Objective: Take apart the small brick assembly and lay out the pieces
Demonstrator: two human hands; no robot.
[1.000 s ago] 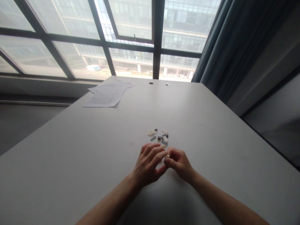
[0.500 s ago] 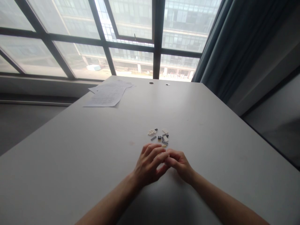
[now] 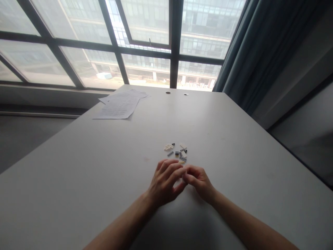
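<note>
My left hand [image 3: 166, 180] and my right hand [image 3: 199, 180] meet at the fingertips above the white table. Both are closed in a pinch around something small that their fingers hide; I cannot make out what it is. Just beyond the hands lies a loose group of small building bricks. In it are white pieces [image 3: 168, 147], a grey strip-shaped brick [image 3: 170, 153], a black brick [image 3: 177, 153], a white flat piece [image 3: 184, 154] and a grey brick [image 3: 183, 159]. A yellow piece [image 3: 181, 162] lies nearest my left fingertips, partly covered by them.
Printed paper sheets [image 3: 117, 106] lie at the far left of the white table [image 3: 104, 166]. Two round holes, one of them a dark hole [image 3: 168, 92], are near the far edge. Behind stand a window [image 3: 145, 69] and a dark curtain [image 3: 244, 59] on the right.
The fingers have shifted very slightly where the two hands meet. The bricks on the table lie as before.
</note>
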